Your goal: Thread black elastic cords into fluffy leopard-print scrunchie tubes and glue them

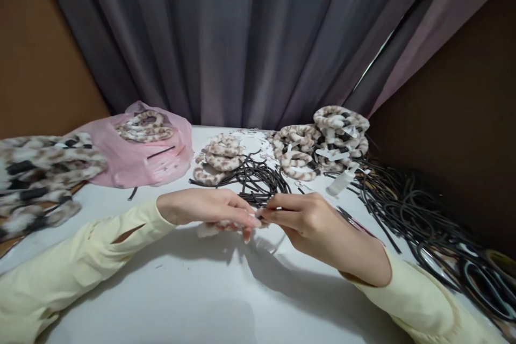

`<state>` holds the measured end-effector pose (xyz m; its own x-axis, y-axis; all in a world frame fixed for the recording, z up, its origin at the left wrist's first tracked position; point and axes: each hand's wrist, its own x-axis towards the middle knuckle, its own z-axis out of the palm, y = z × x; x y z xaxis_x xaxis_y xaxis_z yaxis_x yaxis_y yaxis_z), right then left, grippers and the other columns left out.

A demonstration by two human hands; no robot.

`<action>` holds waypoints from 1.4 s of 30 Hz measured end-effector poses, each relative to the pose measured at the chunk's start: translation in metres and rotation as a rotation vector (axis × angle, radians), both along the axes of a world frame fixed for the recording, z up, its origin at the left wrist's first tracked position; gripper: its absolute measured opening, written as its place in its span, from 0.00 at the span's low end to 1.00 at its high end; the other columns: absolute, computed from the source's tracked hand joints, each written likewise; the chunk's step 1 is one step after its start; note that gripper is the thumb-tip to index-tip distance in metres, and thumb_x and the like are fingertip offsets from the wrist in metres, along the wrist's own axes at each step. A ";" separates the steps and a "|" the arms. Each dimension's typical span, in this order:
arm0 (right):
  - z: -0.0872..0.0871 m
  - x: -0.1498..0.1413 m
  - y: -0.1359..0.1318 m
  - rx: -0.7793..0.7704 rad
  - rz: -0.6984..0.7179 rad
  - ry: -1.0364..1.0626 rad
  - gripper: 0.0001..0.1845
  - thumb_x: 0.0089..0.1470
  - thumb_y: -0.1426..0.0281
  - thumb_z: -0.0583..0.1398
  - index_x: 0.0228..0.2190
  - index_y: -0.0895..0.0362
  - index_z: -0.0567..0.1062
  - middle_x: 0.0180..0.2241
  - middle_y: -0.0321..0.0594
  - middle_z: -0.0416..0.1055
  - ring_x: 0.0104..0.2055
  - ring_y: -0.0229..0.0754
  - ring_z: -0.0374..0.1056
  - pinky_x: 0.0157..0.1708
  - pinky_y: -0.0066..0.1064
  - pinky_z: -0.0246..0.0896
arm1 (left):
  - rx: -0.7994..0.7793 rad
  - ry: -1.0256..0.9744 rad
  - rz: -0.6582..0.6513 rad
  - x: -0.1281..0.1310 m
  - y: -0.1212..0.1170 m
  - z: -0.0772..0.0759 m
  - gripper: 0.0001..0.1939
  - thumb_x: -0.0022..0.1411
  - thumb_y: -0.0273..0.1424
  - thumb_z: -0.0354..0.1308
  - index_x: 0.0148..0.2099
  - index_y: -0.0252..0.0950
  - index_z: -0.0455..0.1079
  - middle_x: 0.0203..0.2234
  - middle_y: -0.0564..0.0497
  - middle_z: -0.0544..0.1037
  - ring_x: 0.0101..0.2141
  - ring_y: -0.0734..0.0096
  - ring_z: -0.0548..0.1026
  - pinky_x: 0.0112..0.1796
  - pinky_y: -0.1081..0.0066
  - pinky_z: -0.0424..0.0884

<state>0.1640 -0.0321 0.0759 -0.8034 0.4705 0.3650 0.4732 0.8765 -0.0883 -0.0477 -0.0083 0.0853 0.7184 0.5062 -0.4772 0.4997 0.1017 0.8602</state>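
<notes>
My left hand [209,209] and my right hand [306,220] meet fingertip to fingertip just above the white table [181,290]. Both wear pale yellow sleeves. My left fingers are closed around a small fuzzy cream piece [209,229] that pokes out below the hand. My right fingers pinch at the same spot where the hands meet; what they grip is too small to name. Just behind the hands lies a loose pile of black elastic cords [253,178].
Fuzzy leopard-print scrunchies lie in heaps at mid-back [220,158] and back right [322,142]. A pink plastic bag [141,153] holds more. A furry spotted pile [40,177] sits at left. Black headbands [423,215] spread along the right. A small white bottle [341,181] lies nearby. Grey curtain behind.
</notes>
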 end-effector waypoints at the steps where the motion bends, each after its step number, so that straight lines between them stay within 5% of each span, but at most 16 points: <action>1: 0.001 0.000 0.000 0.004 0.002 -0.010 0.16 0.53 0.83 0.51 0.32 0.59 0.77 0.27 0.41 0.70 0.26 0.33 0.66 0.24 0.22 0.55 | 0.001 -0.025 0.006 0.000 0.000 -0.001 0.18 0.57 0.45 0.53 0.34 0.33 0.70 0.23 0.54 0.63 0.21 0.80 0.55 0.19 0.78 0.50; 6: 0.002 0.002 0.001 0.009 0.002 -0.016 0.19 0.51 0.85 0.49 0.33 0.60 0.77 0.28 0.40 0.70 0.25 0.33 0.65 0.24 0.24 0.52 | -0.080 -0.125 0.009 -0.002 0.002 -0.009 0.25 0.58 0.50 0.48 0.27 0.32 0.68 0.16 0.59 0.48 0.19 0.79 0.47 0.20 0.74 0.45; 19: -0.001 -0.004 -0.001 0.032 -0.031 -0.062 0.16 0.52 0.83 0.51 0.30 0.59 0.77 0.28 0.39 0.70 0.25 0.33 0.63 0.23 0.26 0.49 | 0.008 -0.134 0.008 0.002 -0.004 -0.009 0.32 0.59 0.54 0.42 0.33 0.31 0.74 0.17 0.57 0.52 0.19 0.78 0.49 0.21 0.74 0.47; 25: 0.002 -0.002 -0.002 0.033 -0.054 -0.079 0.14 0.52 0.82 0.52 0.30 0.59 0.76 0.28 0.40 0.69 0.25 0.33 0.63 0.24 0.25 0.49 | 0.230 0.019 0.062 0.007 -0.011 -0.011 0.20 0.57 0.46 0.52 0.37 0.35 0.72 0.19 0.57 0.65 0.19 0.80 0.55 0.20 0.77 0.51; 29: 0.005 -0.001 -0.004 0.021 -0.061 -0.072 0.14 0.52 0.81 0.53 0.32 0.58 0.77 0.29 0.40 0.69 0.26 0.33 0.63 0.23 0.25 0.48 | 0.404 0.043 0.101 0.012 -0.018 -0.009 0.16 0.59 0.41 0.51 0.36 0.34 0.72 0.22 0.56 0.72 0.19 0.80 0.57 0.22 0.78 0.53; 42: 0.007 0.001 -0.002 -0.034 -0.084 -0.106 0.13 0.52 0.81 0.55 0.34 0.57 0.77 0.29 0.38 0.68 0.26 0.32 0.64 0.24 0.24 0.50 | 0.677 0.147 0.078 0.012 -0.024 -0.014 0.16 0.62 0.40 0.45 0.35 0.36 0.71 0.23 0.55 0.71 0.24 0.76 0.65 0.26 0.77 0.56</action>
